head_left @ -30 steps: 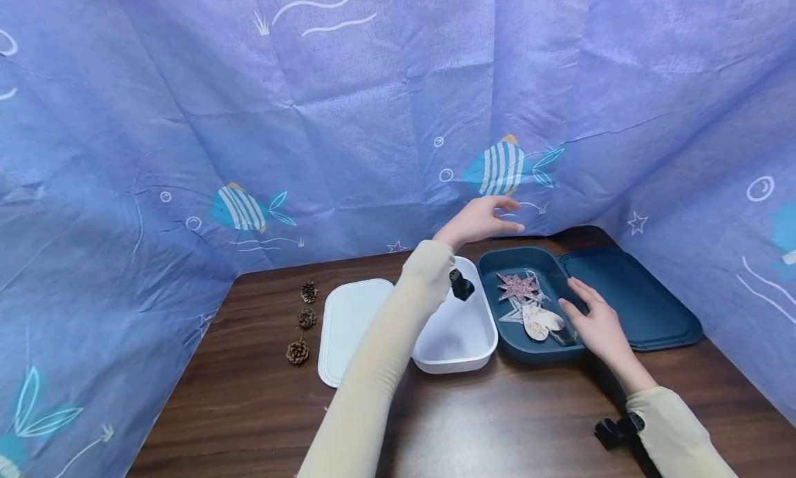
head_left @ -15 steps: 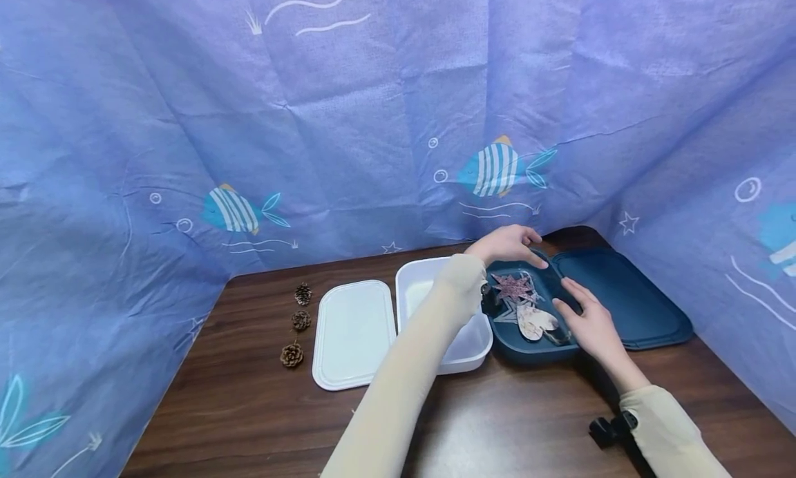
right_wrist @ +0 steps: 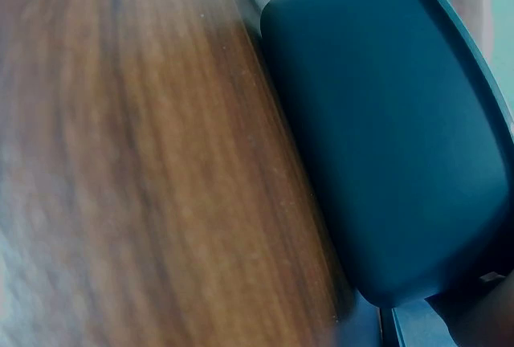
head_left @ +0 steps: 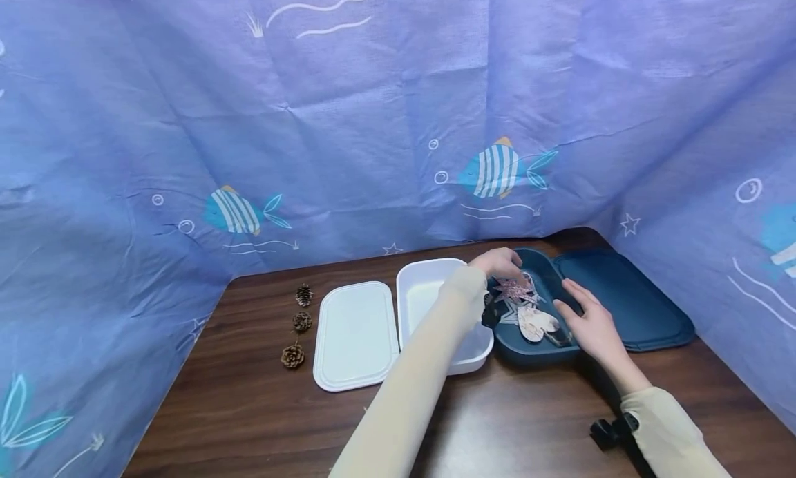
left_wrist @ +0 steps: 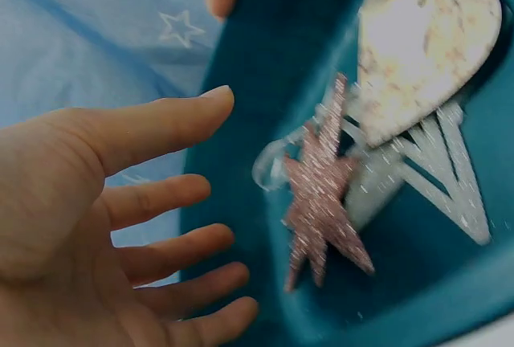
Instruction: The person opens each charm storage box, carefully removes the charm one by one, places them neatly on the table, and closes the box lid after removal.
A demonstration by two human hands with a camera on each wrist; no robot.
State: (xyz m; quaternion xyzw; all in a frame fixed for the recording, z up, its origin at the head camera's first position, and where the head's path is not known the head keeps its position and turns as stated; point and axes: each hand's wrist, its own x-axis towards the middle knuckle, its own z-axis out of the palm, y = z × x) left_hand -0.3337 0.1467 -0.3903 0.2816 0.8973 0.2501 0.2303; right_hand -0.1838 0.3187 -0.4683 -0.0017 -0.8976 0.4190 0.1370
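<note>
A dark blue box (head_left: 537, 357) holds a pink glitter star (left_wrist: 321, 194), a pale openwork star (left_wrist: 462, 178) and a white heart ornament (left_wrist: 434, 50) with a string. Over the back left part of this box reaches my left hand (head_left: 497, 262); in the left wrist view its fingers are apart and nothing is between them, with the pink star just beyond the fingertips. My right hand (head_left: 593, 329) is at the box's right rim, fingers straight. The right wrist view shows mostly the box's outer wall (right_wrist: 393, 138), with little of the hand.
Left of the blue box stands a white box (head_left: 469, 366), partly covered by the left sleeve. A white lid (head_left: 354, 340) lies beside it, and a dark blue lid (head_left: 628, 298) at the right. Pine cones (head_left: 292, 356) line the table's left side. A patterned curtain (head_left: 348, 153) hangs behind.
My left hand has come down and forward from above the white box's back edge to over the pink star in the blue box. The right hand stays at the rim.
</note>
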